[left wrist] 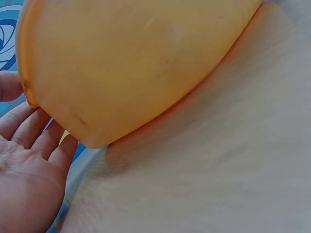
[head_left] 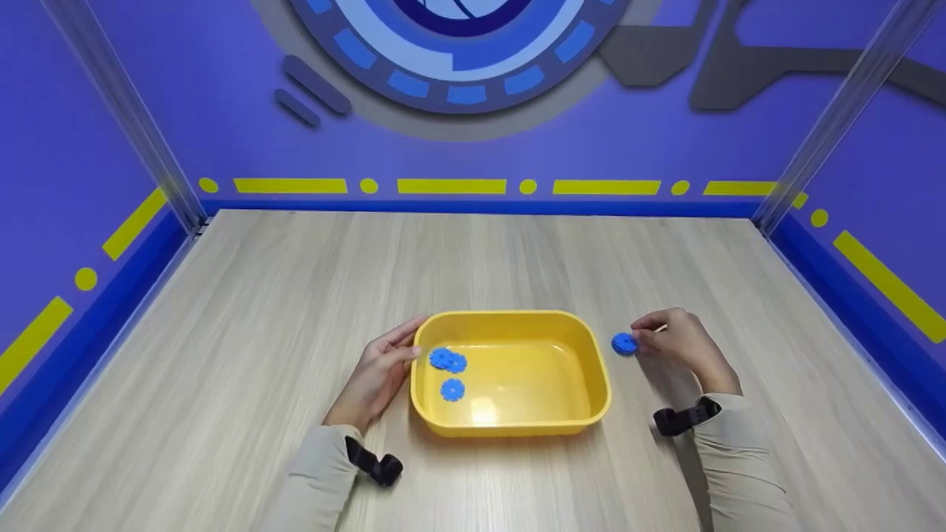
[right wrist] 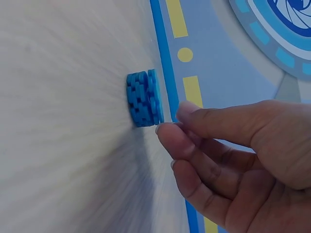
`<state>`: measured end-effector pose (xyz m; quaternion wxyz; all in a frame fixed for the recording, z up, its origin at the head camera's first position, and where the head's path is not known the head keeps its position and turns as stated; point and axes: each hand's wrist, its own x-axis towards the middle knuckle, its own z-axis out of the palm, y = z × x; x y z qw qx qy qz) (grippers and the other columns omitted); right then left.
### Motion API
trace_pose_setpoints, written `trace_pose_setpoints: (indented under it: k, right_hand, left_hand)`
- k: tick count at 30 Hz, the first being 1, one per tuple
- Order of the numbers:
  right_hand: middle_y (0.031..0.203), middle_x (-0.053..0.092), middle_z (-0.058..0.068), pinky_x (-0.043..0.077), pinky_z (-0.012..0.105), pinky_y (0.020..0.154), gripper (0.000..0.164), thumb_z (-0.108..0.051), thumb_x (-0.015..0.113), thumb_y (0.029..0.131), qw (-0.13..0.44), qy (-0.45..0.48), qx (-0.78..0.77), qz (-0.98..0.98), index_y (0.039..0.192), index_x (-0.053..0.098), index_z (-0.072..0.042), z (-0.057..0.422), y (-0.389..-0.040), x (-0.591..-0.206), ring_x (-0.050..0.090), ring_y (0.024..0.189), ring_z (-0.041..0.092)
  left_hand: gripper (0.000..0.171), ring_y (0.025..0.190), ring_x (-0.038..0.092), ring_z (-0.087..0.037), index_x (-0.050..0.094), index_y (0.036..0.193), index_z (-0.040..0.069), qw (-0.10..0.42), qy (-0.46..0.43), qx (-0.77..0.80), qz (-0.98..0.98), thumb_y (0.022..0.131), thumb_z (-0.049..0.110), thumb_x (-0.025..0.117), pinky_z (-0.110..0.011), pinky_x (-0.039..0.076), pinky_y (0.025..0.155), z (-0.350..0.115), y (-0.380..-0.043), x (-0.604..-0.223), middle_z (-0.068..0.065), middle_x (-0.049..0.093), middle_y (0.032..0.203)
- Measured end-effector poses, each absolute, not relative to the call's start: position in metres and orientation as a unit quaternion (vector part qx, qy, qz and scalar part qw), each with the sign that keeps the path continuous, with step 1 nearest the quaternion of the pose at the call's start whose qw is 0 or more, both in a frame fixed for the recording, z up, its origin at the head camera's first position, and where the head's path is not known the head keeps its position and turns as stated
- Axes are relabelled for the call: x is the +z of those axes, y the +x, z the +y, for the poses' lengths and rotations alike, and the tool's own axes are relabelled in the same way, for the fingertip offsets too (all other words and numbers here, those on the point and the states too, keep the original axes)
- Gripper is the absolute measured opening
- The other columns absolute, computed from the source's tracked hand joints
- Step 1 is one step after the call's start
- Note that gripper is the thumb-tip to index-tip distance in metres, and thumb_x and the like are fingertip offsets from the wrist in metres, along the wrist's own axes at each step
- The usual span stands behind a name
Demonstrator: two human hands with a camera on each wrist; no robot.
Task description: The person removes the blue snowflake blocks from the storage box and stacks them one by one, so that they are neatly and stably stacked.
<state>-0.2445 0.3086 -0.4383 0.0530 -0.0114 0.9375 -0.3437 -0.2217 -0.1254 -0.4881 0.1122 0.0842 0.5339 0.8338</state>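
While your left hand [head_left: 380, 375] is gripping yellow oblong plastic bin [head_left: 510, 427], likely for steadiness, right hand [head_left: 684, 347] is pinching blue plastic disc [right wrist: 154, 94].

A pale wood-grain tabletop [head_left: 295, 281] meets a purple-blue back panel [head_left: 443, 159] printed with a large round blue emblem [head_left: 465, 94] and angular grey shapes [head_left: 650, 55]. Yellow dashes [head_left: 290, 185] alternate with yellow dots [head_left: 369, 186] above a deep-blue band [head_left: 473, 207]. Similar side panels [head_left: 44, 185] adjoin it at upright corner posts [head_left: 122, 111].
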Motion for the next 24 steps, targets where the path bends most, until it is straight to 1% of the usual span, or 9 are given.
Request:
trace_pose_setpoints:
  k: [4,7,13,19,24]
  right_hand:
    - [0.098,0.067,0.018,0.057,0.024,0.069,0.024,-0.01,0.06,0.093,0.049,-0.016,-0.338,0.94,0.11,0.068,0.005,0.308,-0.246,-0.435,0.061,0.075,0.017]
    - [0.099,0.068,0.018,0.055,0.022,0.068,0.025,-0.012,0.061,0.092,0.041,-0.024,-0.332,0.942,0.109,0.068,0.004,0.306,-0.245,-0.431,0.061,0.077,0.018]
    - [0.096,0.072,0.019,0.056,0.033,0.075,0.026,-0.015,0.061,0.093,0.017,-0.052,-0.331,0.942,0.11,0.068,0.003,0.3,-0.241,-0.419,0.067,0.085,0.031]
    - [0.103,0.071,0.016,0.058,0.041,0.083,0.025,-0.015,0.063,0.092,0.004,-0.093,-0.317,0.944,0.111,0.069,0.0,0.283,-0.24,-0.404,0.066,0.092,0.028]
    - [0.105,0.071,0.016,0.058,0.043,0.085,0.024,-0.01,0.065,0.09,0.011,-0.149,-0.301,0.942,0.111,0.07,0.0,0.265,-0.242,-0.394,0.067,0.093,0.027]
  left_hand:
    - [0.061,0.135,0.043,-0.022,0.033,0.144,-0.009,0.116,0.085,0.833,0.534,0.087,-0.006,0.052,-0.03,0.042,0.109,-0.125,-0.222,-0.488,-0.023,0.035,0.151]
    - [0.06,0.136,0.042,-0.024,0.034,0.145,-0.007,0.12,0.085,0.833,0.533,0.087,-0.004,0.052,-0.03,0.041,0.109,-0.125,-0.222,-0.489,-0.022,0.035,0.152]
    - [0.06,0.136,0.042,-0.023,0.033,0.145,-0.007,0.122,0.089,0.833,0.532,0.088,-0.004,0.052,-0.031,0.04,0.11,-0.125,-0.221,-0.489,-0.022,0.034,0.152]
    - [0.06,0.135,0.042,-0.023,0.034,0.144,-0.008,0.118,0.09,0.832,0.535,0.087,-0.004,0.053,-0.033,0.039,0.111,-0.125,-0.222,-0.489,-0.022,0.035,0.151]
    - [0.059,0.132,0.046,-0.02,0.033,0.144,-0.008,0.118,0.092,0.829,0.539,0.088,-0.006,0.051,-0.031,0.041,0.109,-0.126,-0.222,-0.489,-0.022,0.036,0.151]
